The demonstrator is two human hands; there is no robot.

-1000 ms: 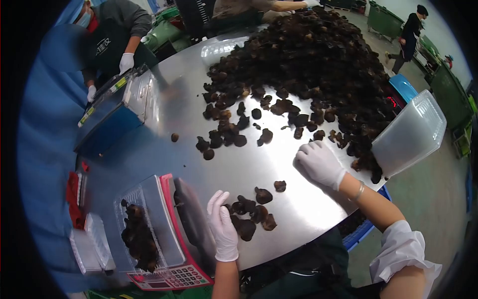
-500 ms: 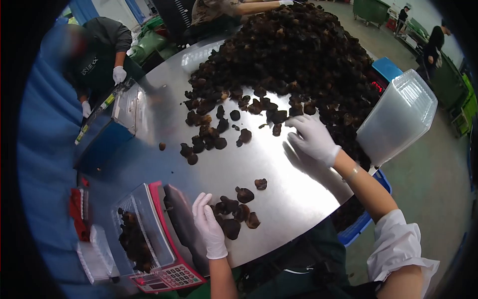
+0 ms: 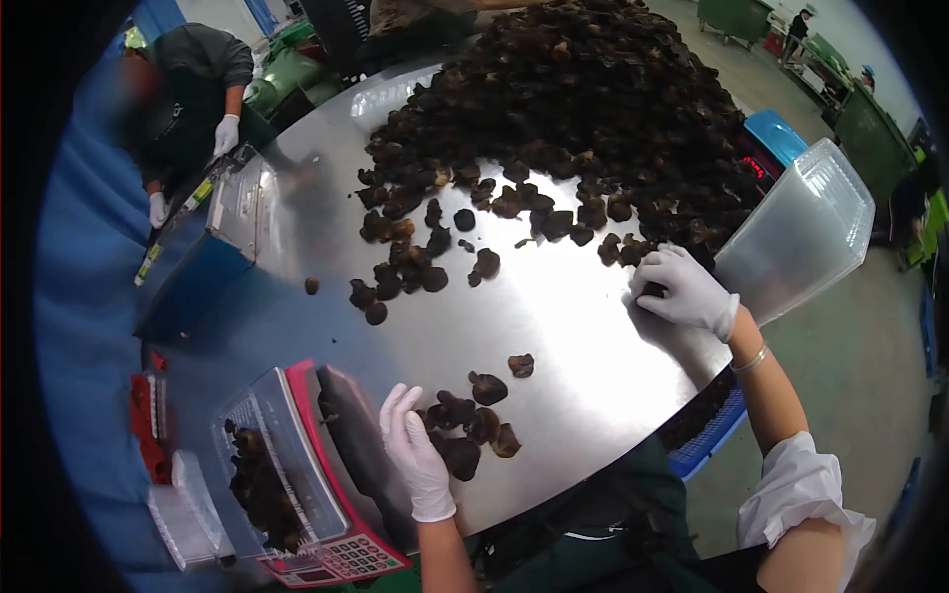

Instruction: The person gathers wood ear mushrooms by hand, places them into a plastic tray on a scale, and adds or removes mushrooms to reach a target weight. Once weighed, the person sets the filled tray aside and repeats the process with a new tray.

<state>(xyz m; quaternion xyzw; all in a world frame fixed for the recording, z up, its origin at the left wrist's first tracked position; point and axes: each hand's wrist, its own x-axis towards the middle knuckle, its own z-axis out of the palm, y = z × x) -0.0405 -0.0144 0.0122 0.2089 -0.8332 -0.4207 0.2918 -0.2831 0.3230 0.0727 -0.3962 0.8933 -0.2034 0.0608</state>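
Tabletop (image 3: pixel 563 341): pieces (image 3: pixel 630 253) seemingly touching right hand (image 3: pixel 685 291).

R hand (image 3: pixel 684 289), gloved white, fingers curled at nr edge of dark pile (image 3: pixel 583 109), any grip unclear; L hand (image 3: pixel 420 455), also gloved, thumb apart, beside small cluster (image 3: pixel 462 458) on metal table (image 3: pixel 554 326); pink-edged scale (image 3: pixel 358 559) w/ loaded clear tray (image 3: pixel 281 469) to its L; co-worker (image 3: pixel 183 109) far L.

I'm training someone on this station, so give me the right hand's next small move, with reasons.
Probably pinch one of the loose dark pieces and draw it toward the small cluster: the right hand has its fingers curled low at the edge of the big pile, while the left hand is cupped beside that cluster.
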